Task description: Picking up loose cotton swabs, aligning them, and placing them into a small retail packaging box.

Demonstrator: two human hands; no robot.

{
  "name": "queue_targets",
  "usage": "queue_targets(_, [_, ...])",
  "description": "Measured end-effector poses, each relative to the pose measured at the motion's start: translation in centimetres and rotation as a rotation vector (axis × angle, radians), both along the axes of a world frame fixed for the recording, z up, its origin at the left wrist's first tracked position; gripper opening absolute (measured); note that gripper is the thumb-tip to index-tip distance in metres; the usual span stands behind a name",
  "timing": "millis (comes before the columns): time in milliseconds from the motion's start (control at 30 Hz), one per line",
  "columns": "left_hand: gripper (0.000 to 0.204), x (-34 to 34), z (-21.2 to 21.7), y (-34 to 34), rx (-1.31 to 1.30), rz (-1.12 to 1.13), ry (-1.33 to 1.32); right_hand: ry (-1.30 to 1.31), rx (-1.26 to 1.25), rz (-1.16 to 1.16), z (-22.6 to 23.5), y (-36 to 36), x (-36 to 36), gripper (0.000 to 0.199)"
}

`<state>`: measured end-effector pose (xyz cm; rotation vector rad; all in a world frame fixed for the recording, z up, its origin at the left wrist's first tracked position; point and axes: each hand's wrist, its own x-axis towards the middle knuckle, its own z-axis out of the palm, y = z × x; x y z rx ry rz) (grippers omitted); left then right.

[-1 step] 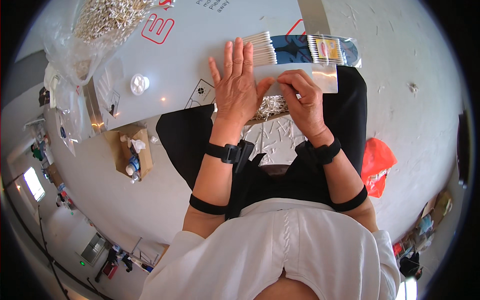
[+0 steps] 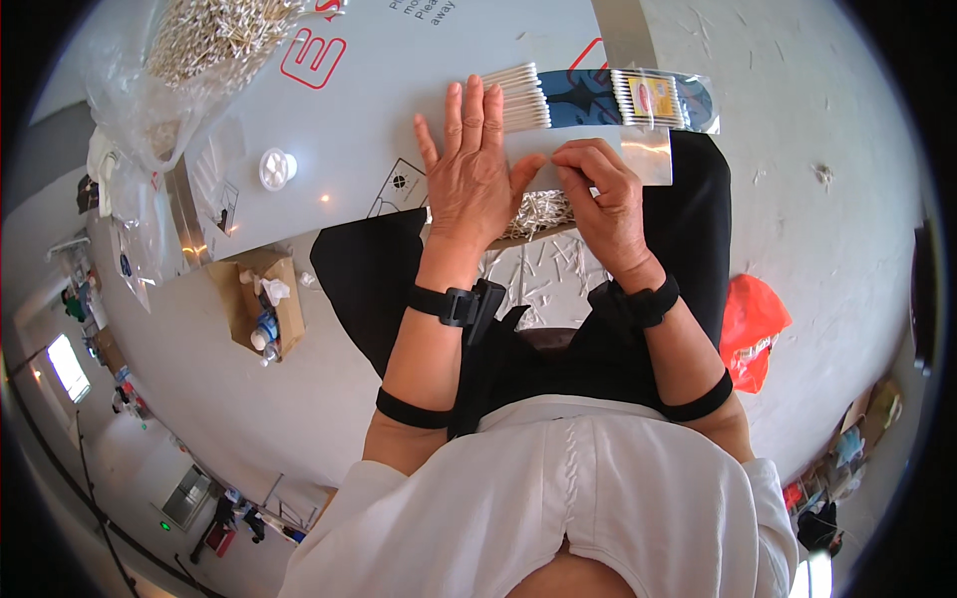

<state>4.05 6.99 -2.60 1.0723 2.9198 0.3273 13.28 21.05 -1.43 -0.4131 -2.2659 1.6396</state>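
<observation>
Left hand: flat, fingers spread, pressing down a row of cotton swabs on the desk.
Right hand: pinching a clear plastic sleeve, seemingly at its edge.
Beyond: packed swab bag just beside; small white cap lies left.

clear swab packet on table, cardboard box on floor

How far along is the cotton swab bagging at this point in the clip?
Done: one filled packet lies sealed-looking at the table's far edge. In hand: left hand presses flat on a row of swabs while right hand pinches a clear sleeve. Left: a big bag of loose swabs and more on the lap tray.
</observation>
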Motion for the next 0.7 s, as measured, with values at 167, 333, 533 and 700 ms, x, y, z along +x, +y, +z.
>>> queue_targets(167, [0.089,-0.5,0.4,0.1,0.055,-0.008,0.008,0.002,0.016,0.012,-0.4,0.3,0.2,0.009])
queue_targets(333, [0.094,-1.0,0.3,0.4,0.086,-0.065,-0.003,-0.011,0.085,-0.054,0.3,0.6,-0.7,0.011])
queue_targets(533, [0.094,-0.9,-0.4,0.4,0.077,-0.061,-0.029,-0.024,0.285,-0.053,-0.3,1.4,-2.7,0.014])
queue_targets(700, [0.094,-0.7,-0.4,0.6,0.081,-0.046,0.003,-0.051,0.346,-0.033,-0.4,1.4,-3.5,0.013])
